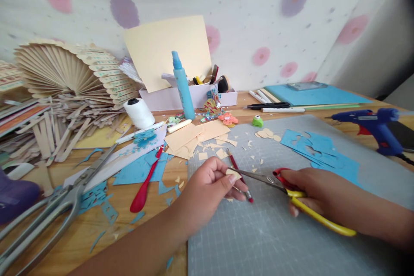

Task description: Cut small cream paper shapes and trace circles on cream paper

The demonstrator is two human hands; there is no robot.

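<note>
A cream paper scrap (pixel 233 174), pinched between thumb and fingers of the left hand (pixel 208 185), sits at the tips of scissors (pixel 270 179) gripped by the right hand (pixel 318 189); gray cutting mat (pixel 249 241) spreads below, its left edge passing beneath the left forearm.

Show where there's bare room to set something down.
Largest: grey mat, bordered by left hand, right hand and the frame's bottom. Smaller: mat between cut blue paper and glue gun. Crowded: left of the mat, shears, red spoon, blue scraps.
</note>
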